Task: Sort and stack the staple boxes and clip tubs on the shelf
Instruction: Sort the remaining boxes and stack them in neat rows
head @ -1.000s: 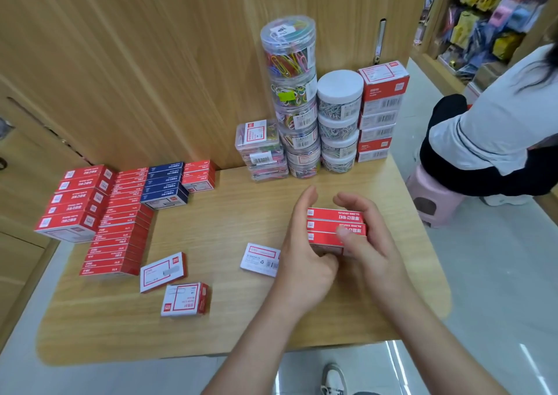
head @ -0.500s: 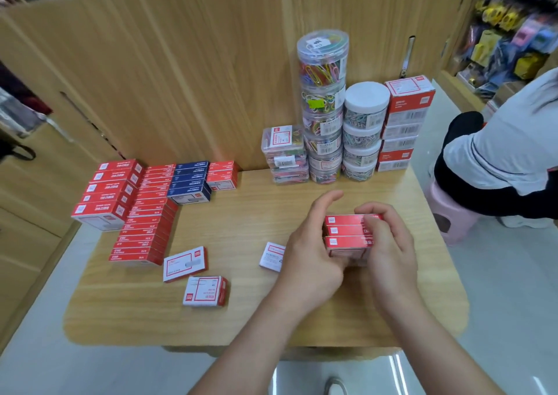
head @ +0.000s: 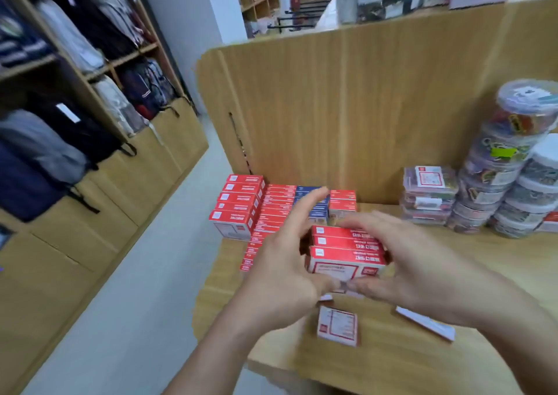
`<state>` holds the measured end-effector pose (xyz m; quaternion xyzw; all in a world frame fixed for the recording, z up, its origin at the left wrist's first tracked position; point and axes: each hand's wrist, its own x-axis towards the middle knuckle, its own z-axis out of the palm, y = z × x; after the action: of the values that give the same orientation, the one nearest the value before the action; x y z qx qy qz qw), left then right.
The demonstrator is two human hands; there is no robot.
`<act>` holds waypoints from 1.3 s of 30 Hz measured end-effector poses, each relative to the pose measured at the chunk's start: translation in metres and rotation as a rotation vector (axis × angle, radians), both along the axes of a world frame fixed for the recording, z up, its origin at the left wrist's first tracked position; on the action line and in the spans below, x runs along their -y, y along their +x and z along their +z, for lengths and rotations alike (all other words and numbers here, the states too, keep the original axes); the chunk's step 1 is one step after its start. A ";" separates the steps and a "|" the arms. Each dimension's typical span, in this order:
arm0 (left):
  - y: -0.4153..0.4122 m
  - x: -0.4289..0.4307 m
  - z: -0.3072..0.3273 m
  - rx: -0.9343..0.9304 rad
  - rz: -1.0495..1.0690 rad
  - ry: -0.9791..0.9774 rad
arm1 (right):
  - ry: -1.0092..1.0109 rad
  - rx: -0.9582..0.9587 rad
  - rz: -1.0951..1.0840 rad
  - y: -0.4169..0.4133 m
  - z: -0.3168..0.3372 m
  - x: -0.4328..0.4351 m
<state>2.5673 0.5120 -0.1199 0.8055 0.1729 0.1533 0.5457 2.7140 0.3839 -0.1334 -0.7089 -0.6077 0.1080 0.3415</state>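
A stack of three red staple boxes is held above the wooden shelf, gripped from both sides. My left hand clasps its left side and my right hand its right side. Behind them stand rows of red staple boxes and a few blue boxes at the shelf's left back. Two loose boxes lie on the shelf: one below my hands, another partly under my right wrist. Stacked clip tubs and flat clear clip boxes stand at the right back.
A wooden back panel rises behind the shelf. To the left runs a floor aisle beside a wooden rack of backpacks. The shelf's left edge lies just beyond the red rows.
Both hands have lifted the three-box stack off the shelf and carried it left toward the red rows. The view has swung left, so the seated person is out of sight.
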 end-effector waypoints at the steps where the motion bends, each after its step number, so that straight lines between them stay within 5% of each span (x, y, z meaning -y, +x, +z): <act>1: -0.009 -0.015 0.000 0.005 0.012 0.001 | -0.001 -0.006 -0.006 -0.008 -0.002 -0.016; 7: -0.067 -0.111 -0.011 0.038 0.132 -0.059 | 0.069 -0.128 -0.069 -0.063 -0.014 -0.112; 14: -0.090 -0.189 -0.056 -0.013 0.218 -0.134 | -0.025 -0.041 -0.192 -0.103 -0.044 -0.191; 20: -0.083 -0.206 -0.089 0.004 0.148 -0.164 | -0.078 0.218 -0.415 -0.115 -0.066 -0.198; 26: -0.079 -0.194 -0.112 0.091 0.288 -0.020 | -0.028 0.169 -0.493 -0.122 -0.075 -0.193; 31: -0.079 -0.189 -0.122 -0.056 0.227 -0.110 | -0.011 0.102 -0.508 -0.121 -0.075 -0.191; 39: -0.074 -0.194 -0.125 -0.112 0.157 -0.152 | -0.149 0.332 -0.697 -0.135 -0.083 -0.190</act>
<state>2.4928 0.7064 -0.2448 0.7530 0.2769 0.1367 0.5811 2.5787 0.5743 -0.2167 -0.9033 -0.3681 -0.0868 0.2025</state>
